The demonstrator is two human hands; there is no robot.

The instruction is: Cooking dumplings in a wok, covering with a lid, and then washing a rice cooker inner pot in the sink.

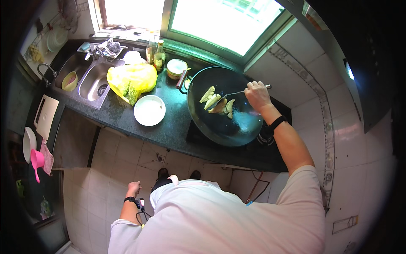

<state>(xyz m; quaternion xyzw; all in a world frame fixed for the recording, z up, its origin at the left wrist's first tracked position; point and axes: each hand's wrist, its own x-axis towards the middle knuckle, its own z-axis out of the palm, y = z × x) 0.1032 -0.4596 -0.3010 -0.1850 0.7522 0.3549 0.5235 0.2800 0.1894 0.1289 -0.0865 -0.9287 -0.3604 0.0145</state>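
My right hand [257,95] is closed around the handle of a metal spatula [234,93] over the right part of a large dark wok [241,127]. The spatula's head lies low in the wok, against several pale, partly browned food pieces [212,101]. The wok stands over a gas stove [265,138] and has a wooden handle [181,79] on its left side. My left hand [134,188] hangs beside my body above the floor, away from the counter; its fingers are curled, and whether it holds anything small cannot be told.
Left of the wok are a white plate [149,110], a yellow plastic bag [131,77] with green bumpy vegetables [131,92], a lidded jar [177,69] and glass bottles [159,57]. Farther left is a double steel sink [95,85]. A range hood [345,57] overhangs the right side.
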